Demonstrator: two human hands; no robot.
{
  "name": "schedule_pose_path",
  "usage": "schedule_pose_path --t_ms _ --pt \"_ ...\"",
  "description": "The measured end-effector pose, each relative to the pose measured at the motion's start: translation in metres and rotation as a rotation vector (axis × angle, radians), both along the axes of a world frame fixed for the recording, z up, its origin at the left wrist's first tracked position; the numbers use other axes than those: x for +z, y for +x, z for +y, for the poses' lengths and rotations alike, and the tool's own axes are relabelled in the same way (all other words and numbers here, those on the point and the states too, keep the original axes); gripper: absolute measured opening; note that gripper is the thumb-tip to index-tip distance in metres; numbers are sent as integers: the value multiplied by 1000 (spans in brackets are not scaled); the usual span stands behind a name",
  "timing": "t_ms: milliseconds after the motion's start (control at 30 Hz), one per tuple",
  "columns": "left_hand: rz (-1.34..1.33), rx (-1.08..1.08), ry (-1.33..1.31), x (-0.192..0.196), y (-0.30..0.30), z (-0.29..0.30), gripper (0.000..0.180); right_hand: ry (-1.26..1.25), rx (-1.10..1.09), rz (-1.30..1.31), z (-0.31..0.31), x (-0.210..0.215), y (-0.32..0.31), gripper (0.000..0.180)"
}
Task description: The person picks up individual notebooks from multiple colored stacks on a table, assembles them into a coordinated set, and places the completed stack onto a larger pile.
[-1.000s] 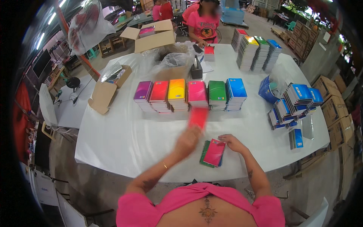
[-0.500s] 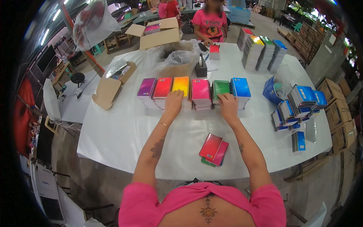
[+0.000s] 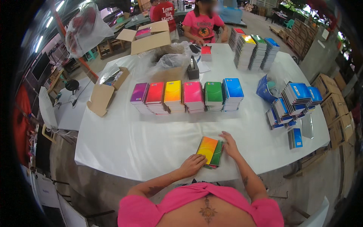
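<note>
A small loose pile of spiral notebooks lies near the table's front edge. On its top are a yellow notebook (image 3: 207, 147) and, partly under it, a green notebook (image 3: 216, 154). My left hand (image 3: 193, 165) is closed on the yellow notebook's lower left edge, its thumb hidden. Beside the green notebook, my right hand (image 3: 230, 145) is open with its fingers apart. Farther back stands a row of notebook stacks: purple (image 3: 140, 93), red (image 3: 155, 93), yellow (image 3: 173, 92), pink (image 3: 193, 92), green (image 3: 213, 92) and blue (image 3: 233, 89).
Blue notebooks (image 3: 297, 92) are heaped at the right beside a blue bag (image 3: 266, 90). Tall notebook stacks (image 3: 246, 53) stand at the far right. Behind the row are a tape dispenser (image 3: 193, 70) and a plastic-lined carton (image 3: 166, 72). Across the table is a person in pink (image 3: 202, 26).
Both hands have come back from the row to the near pile. A yellow and a green notebook now lie over the red and pink ones. My right hand has let go.
</note>
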State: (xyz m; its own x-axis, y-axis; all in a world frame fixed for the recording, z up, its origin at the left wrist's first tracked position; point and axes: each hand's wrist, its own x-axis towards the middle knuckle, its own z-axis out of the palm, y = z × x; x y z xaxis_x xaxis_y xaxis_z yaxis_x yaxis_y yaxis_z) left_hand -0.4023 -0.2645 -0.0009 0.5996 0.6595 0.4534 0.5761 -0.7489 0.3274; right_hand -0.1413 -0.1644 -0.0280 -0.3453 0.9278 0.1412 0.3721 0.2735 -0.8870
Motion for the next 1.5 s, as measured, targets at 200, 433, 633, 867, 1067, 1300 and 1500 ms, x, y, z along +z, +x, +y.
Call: schedule_pose_path --t_ms 200,433,633,867,1067,1300,1500 --pt "-14 231 165 34 -45 91 30 655 -420 -277 88 85 -27 52" --pt "263 863 294 89 -164 196 50 677 -454 -644 158 114 21 41" --pt "155 757 296 93 -183 173 38 690 -361 -312 30 128 -18 15" --pt "140 527 -154 176 -55 119 21 426 74 -296 -95 16 -30 31" --pt "329 224 -703 97 29 139 36 -143 -458 257 -82 -6 -43 44" --pt "-182 157 -1466 74 11 138 55 -275 -385 347 -81 -16 -50 59" --pt "-501 -147 -1584 91 -24 106 36 -165 -446 105 -88 -20 -53 58"
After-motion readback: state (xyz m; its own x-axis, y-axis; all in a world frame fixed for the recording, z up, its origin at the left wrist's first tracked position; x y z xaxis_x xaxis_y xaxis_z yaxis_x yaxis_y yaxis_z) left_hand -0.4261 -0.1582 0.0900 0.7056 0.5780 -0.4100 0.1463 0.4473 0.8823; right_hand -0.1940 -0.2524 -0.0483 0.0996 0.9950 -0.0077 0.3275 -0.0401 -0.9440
